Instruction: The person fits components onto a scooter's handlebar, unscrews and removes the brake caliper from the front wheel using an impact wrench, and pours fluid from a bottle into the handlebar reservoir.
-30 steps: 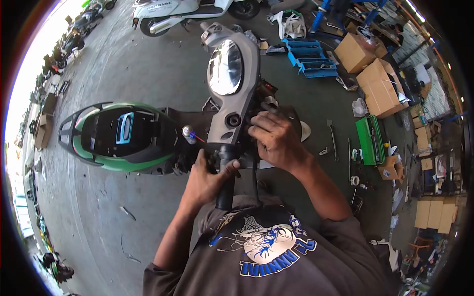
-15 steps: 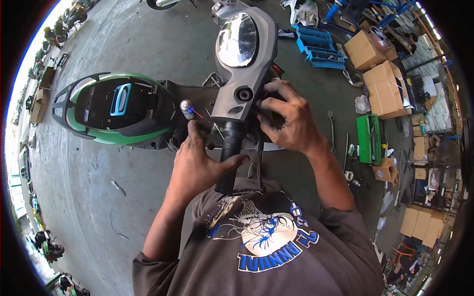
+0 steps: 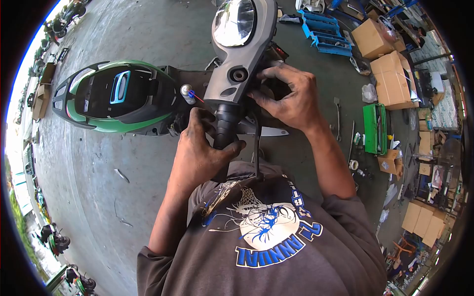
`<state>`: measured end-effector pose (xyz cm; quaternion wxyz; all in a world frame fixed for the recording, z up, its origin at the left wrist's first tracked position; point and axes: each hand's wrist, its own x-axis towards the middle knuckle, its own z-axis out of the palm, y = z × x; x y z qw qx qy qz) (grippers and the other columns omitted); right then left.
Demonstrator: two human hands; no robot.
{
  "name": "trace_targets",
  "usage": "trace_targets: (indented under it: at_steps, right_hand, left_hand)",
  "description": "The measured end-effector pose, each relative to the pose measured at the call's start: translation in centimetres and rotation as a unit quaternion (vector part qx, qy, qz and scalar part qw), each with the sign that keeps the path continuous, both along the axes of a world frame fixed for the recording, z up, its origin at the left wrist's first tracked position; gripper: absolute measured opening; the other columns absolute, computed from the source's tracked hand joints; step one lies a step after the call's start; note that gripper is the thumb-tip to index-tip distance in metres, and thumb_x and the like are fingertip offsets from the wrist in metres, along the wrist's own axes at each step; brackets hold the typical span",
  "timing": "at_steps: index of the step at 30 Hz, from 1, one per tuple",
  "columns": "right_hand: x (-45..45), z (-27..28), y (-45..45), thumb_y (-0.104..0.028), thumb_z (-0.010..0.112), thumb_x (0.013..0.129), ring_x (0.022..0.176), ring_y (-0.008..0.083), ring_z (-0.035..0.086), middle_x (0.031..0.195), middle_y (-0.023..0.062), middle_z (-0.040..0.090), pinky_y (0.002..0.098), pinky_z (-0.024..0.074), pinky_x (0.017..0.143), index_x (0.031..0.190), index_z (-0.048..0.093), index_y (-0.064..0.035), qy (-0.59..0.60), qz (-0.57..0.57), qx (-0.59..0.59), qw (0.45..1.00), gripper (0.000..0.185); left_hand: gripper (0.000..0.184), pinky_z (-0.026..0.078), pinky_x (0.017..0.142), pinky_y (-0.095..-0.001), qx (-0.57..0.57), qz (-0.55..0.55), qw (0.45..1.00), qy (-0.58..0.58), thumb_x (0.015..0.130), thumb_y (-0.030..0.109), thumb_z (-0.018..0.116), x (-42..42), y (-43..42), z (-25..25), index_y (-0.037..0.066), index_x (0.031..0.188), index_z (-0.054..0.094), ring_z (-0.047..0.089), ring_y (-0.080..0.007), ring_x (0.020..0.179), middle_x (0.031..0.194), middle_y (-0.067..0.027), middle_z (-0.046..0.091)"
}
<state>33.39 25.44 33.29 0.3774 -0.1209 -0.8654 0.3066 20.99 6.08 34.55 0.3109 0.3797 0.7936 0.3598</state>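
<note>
A grey scooter handlebar cover (image 3: 224, 81) with a round mirror-like glass (image 3: 234, 22) set in it rises in front of me. From its lower end a black handlebar grip (image 3: 226, 135) points toward my body. My left hand (image 3: 202, 148) is closed around this grip, thumb on the near side and fingers on the far side. Curled against the cover's right edge is my right hand (image 3: 292, 96), thumb and fingers bent onto it; the fingertips are partly hidden. A black brake lever (image 3: 257, 143) hangs beside the grip.
The scooter's green-trimmed body (image 3: 113, 126) extends left, with a light-blue-rimmed piece (image 3: 120, 87) in it. A spray can (image 3: 187, 92) stands by the footboard. Rightward are a blue toolbox (image 3: 328, 37), a green toolbox (image 3: 375, 128), cardboard boxes (image 3: 392, 81) and a long tool (image 3: 337, 118).
The handlebar cover sits higher in view and slightly left. My right hand's thumb has come in against the cover's edge. My left hand stays on the grip.
</note>
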Motion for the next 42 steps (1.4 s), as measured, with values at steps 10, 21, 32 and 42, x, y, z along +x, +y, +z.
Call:
trace_targets:
  at_steps: [10,21,32,42]
  right_hand:
    - [0.3,-0.7,0.3,-0.011,0.086,0.068,0.078,0.0164,0.071,0.086,0.0119,0.073,0.0280,0.0543,0.072,0.090,0.071,0.0016,0.027,0.016,-0.012,0.999,0.030]
    - [0.6,-2.7,0.1,-0.007,0.082,0.076,0.080,0.0150,0.070,0.087,0.0094,0.073,0.0256,0.0555,0.076,0.095,0.069,0.0049,0.093,0.027,-0.330,0.939,0.026]
    - [0.7,-2.9,-0.4,-0.005,0.074,0.083,0.086,0.0126,0.067,0.093,0.0068,0.072,0.0262,0.0510,0.083,0.103,0.069,0.0010,0.119,0.017,-0.366,0.923,0.021]
    - [0.1,-4.2,-0.7,-0.011,0.079,0.081,0.087,0.0156,0.068,0.094,0.0072,0.072,0.0276,0.0547,0.081,0.101,0.070,-0.0010,0.225,0.035,-0.503,0.833,0.024]
  left_hand:
    - [0.074,0.054,0.082,-0.0357,-0.001,0.005,0.999,-0.045,0.064,0.023,0.087,-0.1,0.1,-0.2,-0.003,0.119,0.045,0.066,-0.0240,0.092,0.101,-0.0206,0.065]
    - [0.073,0.053,0.084,-0.0370,-0.001,0.017,0.998,-0.058,0.063,0.024,0.087,0.1,0.0,-0.6,-0.001,0.120,0.049,0.064,-0.0246,0.097,0.106,-0.0192,0.064]
    - [0.076,0.054,0.075,-0.0366,0.032,0.006,0.999,0.001,0.064,0.028,0.088,0.3,-0.2,-0.5,-0.001,0.122,0.049,0.065,-0.0259,0.088,0.103,-0.0199,0.063]
    - [0.020,0.028,0.096,-0.0429,0.164,-0.063,0.872,0.457,0.074,0.021,0.080,2.0,3.1,4.1,0.014,0.092,0.074,0.042,-0.0310,0.120,0.124,-0.0129,0.053]
